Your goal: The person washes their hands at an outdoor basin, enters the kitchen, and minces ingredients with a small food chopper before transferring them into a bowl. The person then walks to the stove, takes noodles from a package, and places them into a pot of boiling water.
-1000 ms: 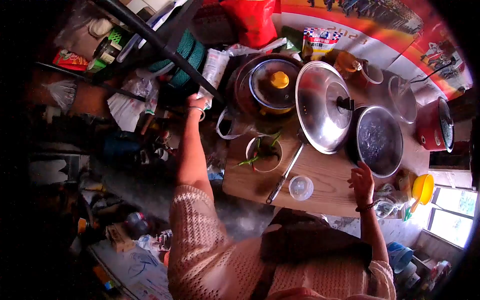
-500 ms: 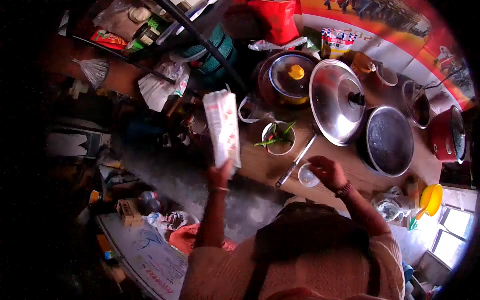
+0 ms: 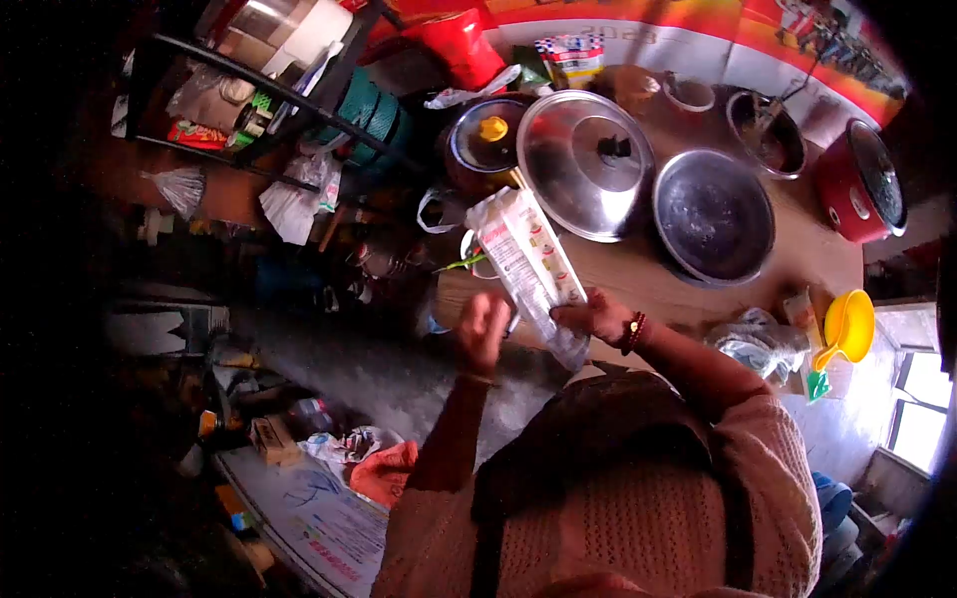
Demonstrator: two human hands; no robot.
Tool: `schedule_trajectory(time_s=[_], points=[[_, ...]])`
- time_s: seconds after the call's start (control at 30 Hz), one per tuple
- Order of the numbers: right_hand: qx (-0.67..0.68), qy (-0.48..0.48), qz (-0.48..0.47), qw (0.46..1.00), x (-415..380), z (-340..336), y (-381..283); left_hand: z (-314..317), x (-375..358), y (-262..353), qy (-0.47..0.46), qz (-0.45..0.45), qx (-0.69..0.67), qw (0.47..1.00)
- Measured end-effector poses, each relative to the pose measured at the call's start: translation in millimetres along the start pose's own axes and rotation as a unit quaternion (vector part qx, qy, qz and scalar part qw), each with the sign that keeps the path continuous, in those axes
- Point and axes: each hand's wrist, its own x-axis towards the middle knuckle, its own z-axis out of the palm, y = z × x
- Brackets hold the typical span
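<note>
A long white printed packet [image 3: 528,261] is tilted over the front edge of the wooden table [image 3: 618,264]. My right hand [image 3: 595,315] grips its lower right side, thumb on the face. My left hand [image 3: 482,331] is off the packet, just left of its lower end, with loosely bent, slightly blurred fingers and nothing visible in them. Behind the packet, a white bowl [image 3: 469,242] shows only in part, and a green chili pepper [image 3: 464,263] sticks out of it. The clear dish seen earlier is hidden.
A large metal lid [image 3: 578,164] leans beside a wide metal pan [image 3: 714,217]. Behind stands a pot with a yellow-knobbed lid [image 3: 492,130]. A red rice cooker [image 3: 857,184] is at the far right, a yellow ladle [image 3: 849,327] nearer. A black shelf rack [image 3: 289,95] stands upper left.
The packet has moved right and down and passed from my left hand to my right, which has left the clear dish. The view has shifted, so the table things sit further left.
</note>
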Motion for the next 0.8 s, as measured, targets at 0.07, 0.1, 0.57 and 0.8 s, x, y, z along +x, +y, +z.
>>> schedule_trajectory(time_s=[0.07, 0.1, 0.57, 0.8], points=[[-0.032, -0.004, -0.018, 0.999, -29, -11, -3, 19, 25, 53, 0.048, -0.121, -0.27, 0.954], [-0.064, -0.004, -0.021, 0.998, -40, -16, -1, 32, 37, 61, 0.041, -0.113, -0.369, 0.922], [0.039, 0.069, -0.106, 0.991, -141, -39, 39, 194, 36, 95, 0.014, -0.208, -0.584, 0.784], [0.187, 0.15, -0.079, 0.968, -169, -54, 26, 221, 9, 131, 0.018, -0.206, -0.229, 0.951]])
